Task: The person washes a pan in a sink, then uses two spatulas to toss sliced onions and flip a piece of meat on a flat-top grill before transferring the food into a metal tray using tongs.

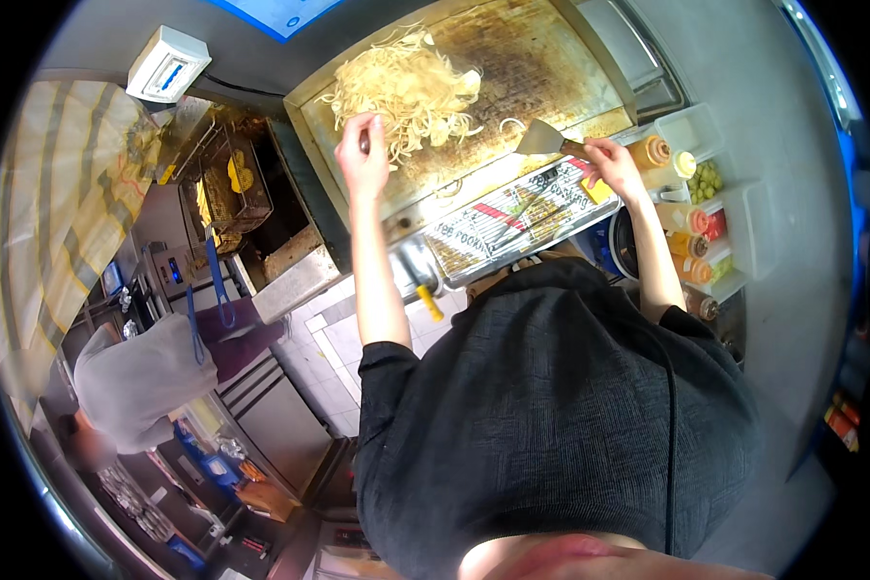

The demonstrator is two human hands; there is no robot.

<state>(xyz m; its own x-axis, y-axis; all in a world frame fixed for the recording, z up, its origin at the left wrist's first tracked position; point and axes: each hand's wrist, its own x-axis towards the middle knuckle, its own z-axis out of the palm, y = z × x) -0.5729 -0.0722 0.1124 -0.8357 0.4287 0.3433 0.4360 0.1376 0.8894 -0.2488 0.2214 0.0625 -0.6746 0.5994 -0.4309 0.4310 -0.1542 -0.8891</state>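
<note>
Pale sliced onions (409,90) lie heaped on the left part of a flat metal griddle (544,58). At the near left edge of the heap, my left hand (363,156) is closed around a dark brown handle; the rest of that tool is hidden. My right hand (612,165) grips the wooden handle of a metal scraper (541,138), whose broad blade is over the griddle's near right edge. A loose onion ring (511,125) rests just left of the blade. A printed paper-lined tray (478,235) with a wire rack sits along the front of the griddle.
Sauce bottles (685,217) and a tub of green pieces (705,183) stand at the right. Left of the griddle is a deep fryer with wire baskets (250,188), blue handles (217,279) jutting out. A yellow-handled tool (429,302) is near the tray. Another person (145,380) is at the lower left.
</note>
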